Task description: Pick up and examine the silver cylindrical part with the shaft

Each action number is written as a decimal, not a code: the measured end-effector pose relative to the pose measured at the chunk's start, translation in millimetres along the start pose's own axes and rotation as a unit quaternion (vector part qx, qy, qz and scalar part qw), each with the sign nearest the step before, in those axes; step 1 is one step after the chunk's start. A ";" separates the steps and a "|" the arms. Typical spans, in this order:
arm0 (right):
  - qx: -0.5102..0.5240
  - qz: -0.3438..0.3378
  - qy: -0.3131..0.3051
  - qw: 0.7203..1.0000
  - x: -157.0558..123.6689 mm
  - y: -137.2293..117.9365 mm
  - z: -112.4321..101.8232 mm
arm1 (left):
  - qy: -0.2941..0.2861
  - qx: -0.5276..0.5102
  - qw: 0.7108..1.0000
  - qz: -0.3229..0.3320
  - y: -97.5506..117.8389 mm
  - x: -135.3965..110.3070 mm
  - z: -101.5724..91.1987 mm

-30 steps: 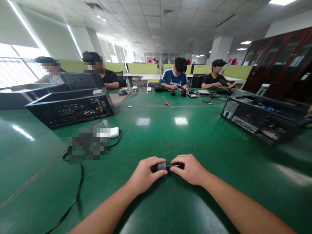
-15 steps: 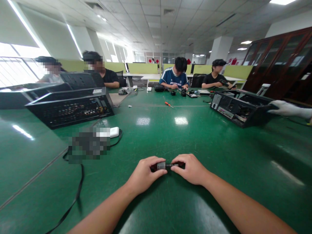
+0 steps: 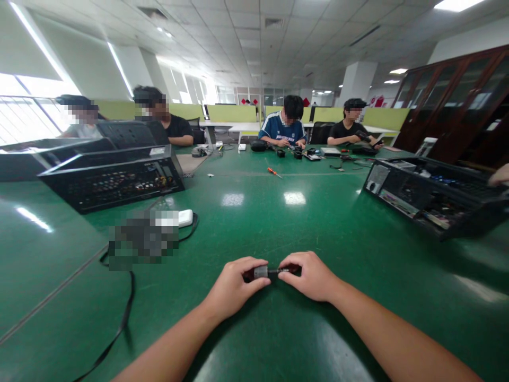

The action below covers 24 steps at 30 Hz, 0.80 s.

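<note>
On the green table [image 3: 278, 223], close in front of me, both my hands grip one small dark part with a grey metal collar [image 3: 261, 272]. My left hand [image 3: 234, 286] is closed round the collar end. My right hand [image 3: 312, 276] pinches the thin dark end sticking out to the right. Both hands rest on the tabletop. Most of the part is hidden under my fingers.
An open computer case [image 3: 429, 196] lies at the right, a co-worker's hand [image 3: 500, 175] at its far side. A black case [image 3: 111, 178] stands at the left, a blurred item with a black strap [image 3: 127, 307] before it. A red screwdriver [image 3: 274, 172] lies mid-table. Several people sit beyond.
My hands have stayed put on the small part. The computer case at the right was swung away by a co-worker half a second ago and is back near where it lay at first.
</note>
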State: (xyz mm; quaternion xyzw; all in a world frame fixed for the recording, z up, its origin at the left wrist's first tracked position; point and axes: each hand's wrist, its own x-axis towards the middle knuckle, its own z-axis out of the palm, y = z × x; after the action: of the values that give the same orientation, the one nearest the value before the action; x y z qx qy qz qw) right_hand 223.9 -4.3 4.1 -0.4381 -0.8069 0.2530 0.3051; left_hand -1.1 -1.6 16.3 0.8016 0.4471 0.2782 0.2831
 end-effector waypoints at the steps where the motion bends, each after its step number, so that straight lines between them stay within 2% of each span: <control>1: 0.001 0.000 0.000 1.000 0.2 0.3 -0.2 | 0.000 0.000 1.000 -0.001 -0.2 0.1 0.0; 24: 0.021 0.019 -0.017 0.999 2.3 6.9 -5.8 | 0.009 -0.011 1.000 -0.020 -1.2 -0.2 -1.6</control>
State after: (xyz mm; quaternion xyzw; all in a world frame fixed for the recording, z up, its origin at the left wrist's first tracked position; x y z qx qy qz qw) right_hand 230.8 1.9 4.0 -0.4423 -0.7982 0.2829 0.2953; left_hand -3.0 -0.9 16.5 0.7866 0.4624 0.2847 0.2938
